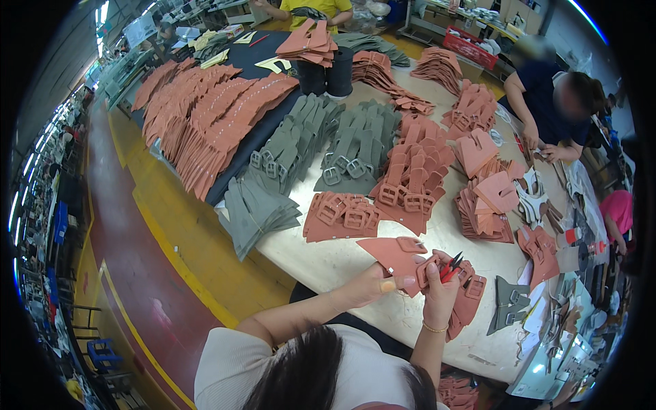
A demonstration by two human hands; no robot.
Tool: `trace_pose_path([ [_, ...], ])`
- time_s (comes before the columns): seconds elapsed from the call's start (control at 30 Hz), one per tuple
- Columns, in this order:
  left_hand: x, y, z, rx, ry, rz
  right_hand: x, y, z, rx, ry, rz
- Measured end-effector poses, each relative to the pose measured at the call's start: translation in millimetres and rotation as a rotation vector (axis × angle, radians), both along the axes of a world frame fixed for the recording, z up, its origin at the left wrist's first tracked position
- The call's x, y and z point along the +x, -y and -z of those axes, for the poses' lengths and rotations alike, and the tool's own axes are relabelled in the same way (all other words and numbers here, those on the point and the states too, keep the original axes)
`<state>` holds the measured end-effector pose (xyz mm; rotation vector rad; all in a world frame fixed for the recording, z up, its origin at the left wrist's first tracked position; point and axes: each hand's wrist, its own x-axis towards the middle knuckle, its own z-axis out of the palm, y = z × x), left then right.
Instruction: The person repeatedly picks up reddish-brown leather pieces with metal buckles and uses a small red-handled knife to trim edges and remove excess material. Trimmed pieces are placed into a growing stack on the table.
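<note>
Trimming step, by the look of it: left hand [372, 283] pinches a salmon buckled strap piece [400, 254] at the near table edge, while right hand [439, 290] is closed around small red-handled snips [449, 266] held touching it. The next cut probably calls for steadying the piece and keeping the thumb clear. Salmon stacks [417, 178] and grey stacks [355, 147] crowd the far table [328, 263]; a finished pile [468, 297] lies just right.
</note>
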<state>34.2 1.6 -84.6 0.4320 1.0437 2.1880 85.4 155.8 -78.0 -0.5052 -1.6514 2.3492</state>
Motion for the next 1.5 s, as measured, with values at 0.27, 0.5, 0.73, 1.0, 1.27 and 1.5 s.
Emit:
trace_pose_path([
  [0.27, -0.9, 3.1, -8.6, -0.304, 0.007, 0.074, 1.4, -3.5, 2.9, 0.157, -0.081, -0.019],
  [0.5, 0.1, -3.4, -2.1, -0.117, 0.193, -0.084, 3.5, -7.4, 4.1, 0.199, -0.102, 0.164],
  [0.73, -9.0, 3.6, -11.8, -0.232, 0.102, -0.152, 10.4, -2.3, 6.7, 0.244, -0.064, 0.065],
  [1.0, -15.4, 6.0, -16.3, -0.262, 0.068, -0.258, 8.7, 0.3, 14.5, 0.311, -0.106, 0.015],
  [1.27, -19.1, 3.8, -16.4, -0.282, -0.116, -0.349, 4.3, 9.8, -1.8, 0.49, -0.101, 0.119],
  [1.5, -17.8, 1.2, -23.6, -0.329, -0.241, -0.348, -3.5, 8.0, -16.6, 0.973, -0.26, 0.222],
])
